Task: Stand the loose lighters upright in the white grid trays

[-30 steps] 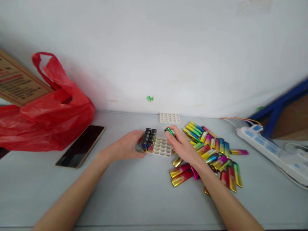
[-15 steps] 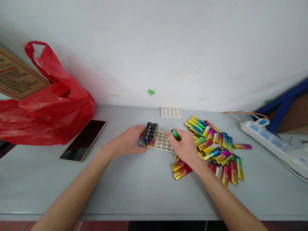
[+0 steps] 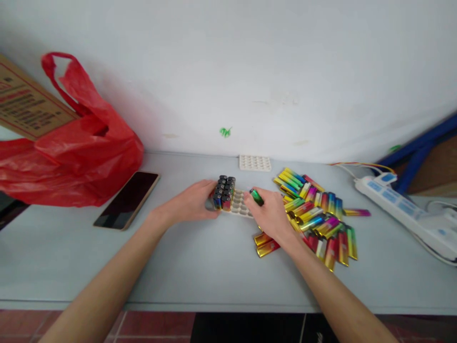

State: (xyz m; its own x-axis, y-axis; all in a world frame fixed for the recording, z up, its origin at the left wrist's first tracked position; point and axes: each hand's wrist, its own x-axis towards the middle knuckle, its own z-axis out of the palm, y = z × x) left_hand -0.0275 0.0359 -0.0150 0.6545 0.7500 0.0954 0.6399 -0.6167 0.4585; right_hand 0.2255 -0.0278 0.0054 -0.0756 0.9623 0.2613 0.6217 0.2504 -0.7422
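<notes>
My left hand (image 3: 194,201) cups the left end of a white holed tray (image 3: 238,213), thumb at the front and fingers partly hidden behind the standing pieces. Several lighters (image 3: 224,191) with black tops stand upright in the tray's left rows, packed close together. The tray's right part shows bare round holes. Over that right end, my right hand (image 3: 269,209) is closed on a green lighter (image 3: 256,196), held tilted with its dark end up. Its lower end is hidden, so I cannot tell whether it touches the tray.
A pile of shiny multicoloured lighters (image 3: 314,214) lies to the right. A second white holed tray (image 3: 254,163) rests by the wall. On the left are a phone (image 3: 127,199), a red plastic bag (image 3: 89,162) and a cardboard box (image 3: 30,102). A power strip (image 3: 403,209) lies far right.
My right hand has shifted slightly left over the tray, carrying the green lighter. My left hand stays at the tray's left end. The view has tilted a little downward.
</notes>
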